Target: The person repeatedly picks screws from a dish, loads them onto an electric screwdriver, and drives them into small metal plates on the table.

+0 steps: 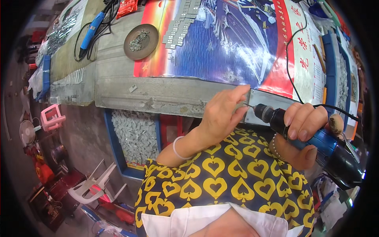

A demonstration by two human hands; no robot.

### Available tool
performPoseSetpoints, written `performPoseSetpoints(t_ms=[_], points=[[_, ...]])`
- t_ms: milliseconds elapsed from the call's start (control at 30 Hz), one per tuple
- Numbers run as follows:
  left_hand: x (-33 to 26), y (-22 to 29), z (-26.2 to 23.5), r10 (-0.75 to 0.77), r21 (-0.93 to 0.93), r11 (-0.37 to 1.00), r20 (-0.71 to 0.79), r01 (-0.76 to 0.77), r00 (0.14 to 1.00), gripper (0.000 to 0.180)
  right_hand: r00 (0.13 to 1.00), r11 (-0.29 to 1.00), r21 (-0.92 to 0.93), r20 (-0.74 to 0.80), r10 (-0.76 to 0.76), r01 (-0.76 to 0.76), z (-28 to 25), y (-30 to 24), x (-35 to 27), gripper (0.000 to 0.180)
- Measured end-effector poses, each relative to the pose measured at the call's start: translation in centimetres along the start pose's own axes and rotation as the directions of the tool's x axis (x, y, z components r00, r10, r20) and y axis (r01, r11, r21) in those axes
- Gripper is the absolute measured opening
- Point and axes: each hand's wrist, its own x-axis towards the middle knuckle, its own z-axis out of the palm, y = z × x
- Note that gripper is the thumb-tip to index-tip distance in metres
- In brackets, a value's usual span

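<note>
My right hand [301, 125] is wrapped round a blue and black power drill [340, 160], which lies sideways with its chuck toward the left. A thin bit [248, 105] sticks out of the chuck. My left hand [224, 112] is at the tip of that bit, its thumb and fingers brought together in a pinch. Whatever it pinches is hidden or too small to make out. Both hands are over the front edge of the worktable [158, 93], beside a grey metal plate [262, 100].
A glossy poster [221, 51] covers the tabletop, with rows of small grey metal pieces [183, 23] on it. Left of it stand a brown dish [129, 38] of small metal parts and a blue corded tool [92, 31]. A black cord [287, 55] crosses the right side. A blue-framed bin [136, 136] sits below.
</note>
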Motion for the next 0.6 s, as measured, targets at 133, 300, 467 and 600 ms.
performPoseSetpoints(t_ms=[133,300,467,600], points=[[-0.1,0.2,-0.4,-0.044,-0.005,0.999,0.01,0.044,0.999,0.06,1.0,1.0,0.003,-0.03,-0.004,0.004,0.0,-0.1,0.1,0.053],[-0.1,0.0,-1.8,-0.122,-0.01,0.993,0.005,0.122,0.993,0.052,0.988,0.994,-0.077,-0.143,0.06,-0.071,-0.3,-1.1,0.1,0.057],[2.4,-0.8,-4.8,-0.145,0.123,0.983,0.056,0.137,0.988,0.032,0.968,0.997,-0.078,-0.252,-0.008,-0.012,-1.7,-0.1,-0.4,0.055],[5.9,-1.8,-6.5,-0.094,0.246,0.966,0.071,0.073,0.993,0.025,0.944,0.995,-0.08,-0.328,0.028,-0.057,-2.7,0.1,-0.4,0.054]])
